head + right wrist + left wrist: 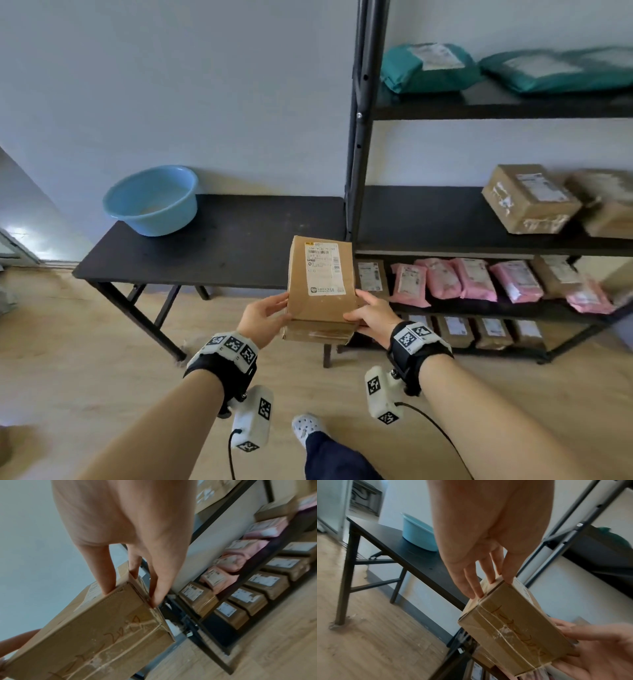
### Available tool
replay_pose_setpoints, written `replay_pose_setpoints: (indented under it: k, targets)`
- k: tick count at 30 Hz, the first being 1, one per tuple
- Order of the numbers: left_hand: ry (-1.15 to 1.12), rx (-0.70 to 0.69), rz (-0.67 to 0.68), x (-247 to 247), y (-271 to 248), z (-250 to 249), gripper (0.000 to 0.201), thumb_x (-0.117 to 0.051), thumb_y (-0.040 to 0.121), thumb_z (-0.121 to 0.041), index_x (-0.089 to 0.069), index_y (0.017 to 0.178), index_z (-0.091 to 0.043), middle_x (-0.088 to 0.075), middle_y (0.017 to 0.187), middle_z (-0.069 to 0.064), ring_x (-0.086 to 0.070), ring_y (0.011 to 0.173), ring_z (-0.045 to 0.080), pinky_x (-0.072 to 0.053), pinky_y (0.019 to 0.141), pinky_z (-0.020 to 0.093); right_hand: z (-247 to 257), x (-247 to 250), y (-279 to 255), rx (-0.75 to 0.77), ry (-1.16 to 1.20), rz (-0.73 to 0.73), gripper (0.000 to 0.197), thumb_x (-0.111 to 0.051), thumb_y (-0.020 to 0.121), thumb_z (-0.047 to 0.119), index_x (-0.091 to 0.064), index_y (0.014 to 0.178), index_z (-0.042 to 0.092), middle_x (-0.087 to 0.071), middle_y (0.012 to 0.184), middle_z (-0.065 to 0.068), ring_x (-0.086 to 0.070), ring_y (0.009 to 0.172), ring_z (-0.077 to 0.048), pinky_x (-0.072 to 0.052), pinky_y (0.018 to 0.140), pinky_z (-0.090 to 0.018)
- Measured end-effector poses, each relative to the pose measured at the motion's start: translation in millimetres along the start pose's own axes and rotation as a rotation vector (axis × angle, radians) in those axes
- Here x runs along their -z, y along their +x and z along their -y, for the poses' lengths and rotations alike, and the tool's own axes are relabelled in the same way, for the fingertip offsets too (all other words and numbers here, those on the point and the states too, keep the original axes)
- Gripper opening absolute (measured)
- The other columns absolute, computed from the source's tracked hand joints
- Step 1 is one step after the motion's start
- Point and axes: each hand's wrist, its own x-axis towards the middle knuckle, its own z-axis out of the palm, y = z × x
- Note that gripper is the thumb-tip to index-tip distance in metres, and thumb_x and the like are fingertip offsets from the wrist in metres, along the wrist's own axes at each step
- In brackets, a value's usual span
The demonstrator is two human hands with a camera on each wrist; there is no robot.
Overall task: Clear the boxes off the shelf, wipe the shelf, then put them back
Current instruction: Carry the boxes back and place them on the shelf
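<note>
A brown cardboard box [322, 291] with a white shipping label hangs in the air between my two hands, in front of the table's right end and beside the black shelf's left post [359, 137]. My left hand [265, 318] grips its left side, thumb on the top edge [489, 580]. My right hand [370, 315] grips the right side, thumb on top and fingers curled round the edge [132, 588]. The box's taped end [513, 635] faces me. The middle shelf board [428, 219] is bare on its left; two more brown boxes [531, 198] sit at its right.
A black table [222, 246] stands left of the shelf with a blue basin [152, 200] at its far left. Teal mailers [428, 68] lie on the top shelf, pink mailers [462, 281] on the lower one, brown boxes [455, 329] at the bottom.
</note>
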Motion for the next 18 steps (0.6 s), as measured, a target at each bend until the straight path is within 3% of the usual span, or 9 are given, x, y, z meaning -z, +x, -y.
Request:
replay_pose_setpoints:
  k: [4, 7, 11, 13, 15, 16, 18]
  targets:
    - [0.015, -0.089, 0.098, -46.3, -0.6, -26.7, 0.045, -0.063, 0.088, -0.011, -0.054, 0.132, -0.018, -0.061, 0.129, 0.001, -0.057, 0.120, 0.017, -0.044, 0.105, 0.038, -4.7, 55.3, -32.9, 0.022, 0.058, -0.087, 0.066, -0.057, 0.082, -0.012, -0.044, 0.139, 0.018, -0.061, 0.117, -0.003, -0.056, 0.114, -0.025, -0.046, 0.102, -0.043]
    - [-0.007, -0.130, 0.155, -80.9, 4.4, -48.6, 0.046, -0.061, 0.088, -0.006, -0.053, 0.132, -0.016, -0.062, 0.128, 0.001, -0.057, 0.121, 0.018, -0.044, 0.106, 0.038, -2.2, 92.9, -46.1, 0.034, 0.046, -0.191, 0.066, -0.059, 0.082, -0.010, -0.045, 0.138, 0.021, -0.059, 0.126, -0.003, -0.056, 0.115, -0.024, -0.050, 0.094, -0.040]
    - [-0.097, -0.156, 0.195, -119.1, 21.1, -75.2, 0.044, -0.062, 0.087, -0.004, -0.056, 0.129, -0.016, -0.066, 0.121, 0.000, -0.063, 0.112, 0.022, -0.050, 0.098, 0.038, 8.9, 137.3, -49.8, 0.043, 0.028, -0.271, 0.070, -0.062, 0.080, -0.005, -0.041, 0.141, 0.023, -0.055, 0.130, -0.004, -0.053, 0.119, -0.025, -0.046, 0.100, -0.045]
    - [-0.129, -0.156, 0.188, -135.1, 36.8, -90.1, 0.044, -0.063, 0.087, -0.006, -0.058, 0.129, -0.016, -0.068, 0.119, -0.001, -0.067, 0.103, 0.027, -0.053, 0.088, 0.036, 20.9, 159.7, -44.8, 0.069, 0.030, -0.290, 0.064, -0.063, 0.082, -0.004, -0.042, 0.138, 0.019, -0.057, 0.125, -0.004, -0.055, 0.112, -0.022, -0.049, 0.091, -0.039]
    - [-0.150, -0.154, 0.185, -150.2, 56.2, -106.4, 0.043, -0.063, 0.087, -0.008, -0.057, 0.129, -0.016, -0.066, 0.122, 0.000, -0.063, 0.112, 0.025, -0.052, 0.095, 0.035, 34.4, 181.6, -32.4, 0.075, 0.049, -0.315, 0.062, -0.062, 0.083, -0.004, -0.042, 0.136, 0.021, -0.057, 0.122, -0.004, -0.055, 0.104, -0.020, -0.050, 0.080, -0.033]
    - [-0.157, -0.151, 0.187, -157.5, 65.8, -115.5, 0.043, -0.063, 0.088, -0.009, -0.056, 0.130, -0.017, -0.065, 0.125, 0.000, -0.061, 0.116, 0.021, -0.051, 0.095, 0.032, 41.5, 192.0, -24.1, 0.076, 0.046, -0.323, 0.062, -0.063, 0.083, -0.002, -0.042, 0.136, 0.022, -0.057, 0.122, -0.003, -0.056, 0.104, -0.020, -0.050, 0.081, -0.033]
    - [-0.174, -0.156, 0.184, -172.1, 87.9, -133.2, 0.044, -0.062, 0.089, -0.007, -0.055, 0.131, -0.016, -0.063, 0.127, 0.001, -0.059, 0.117, 0.017, -0.049, 0.097, 0.032, 55.8, 212.8, -2.9, 0.082, 0.015, -0.332, 0.063, -0.067, 0.079, 0.001, -0.044, 0.134, 0.022, -0.058, 0.125, -0.002, -0.056, 0.112, -0.023, -0.049, 0.095, -0.042]
